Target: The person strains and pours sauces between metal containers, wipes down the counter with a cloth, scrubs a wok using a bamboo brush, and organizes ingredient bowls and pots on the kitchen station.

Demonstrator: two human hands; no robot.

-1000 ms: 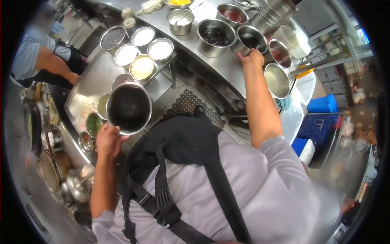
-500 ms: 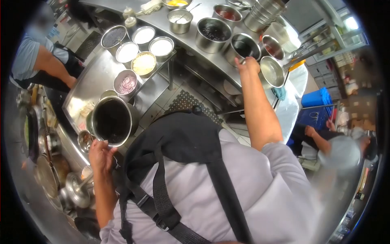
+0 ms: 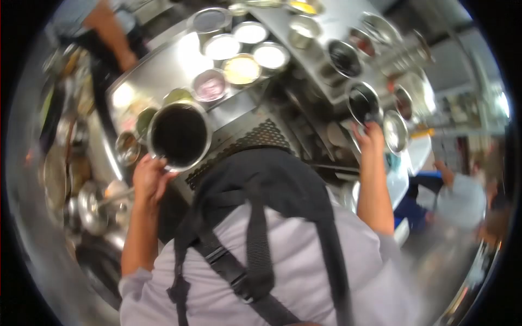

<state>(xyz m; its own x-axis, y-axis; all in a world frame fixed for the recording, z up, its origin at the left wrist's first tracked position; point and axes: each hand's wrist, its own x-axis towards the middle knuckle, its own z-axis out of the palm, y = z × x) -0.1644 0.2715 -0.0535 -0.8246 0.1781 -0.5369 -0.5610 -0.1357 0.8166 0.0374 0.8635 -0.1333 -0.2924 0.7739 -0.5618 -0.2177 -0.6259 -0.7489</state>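
My left hand is closed on the near rim of a large metal pot with dark contents. To the right, my right hand has its fingers closed at the near rim of a smaller metal container, also dark inside; blur hides the exact hold. A metal container with pale contents stands just right of that hand. Beyond the large pot sits a bowl of sliced red onion, beside a bowl of pale yellow bits. Small containers flank the pot's left side.
Containers with white contents stand on the left metal counter. Several metal pots line the right counter. A perforated mat covers the floor between. Another person's arm is far left; a person is at right.
The view has swung, so the counters and pots appear farther right. My hands remain at the same two pots. The person at right has shifted posture.
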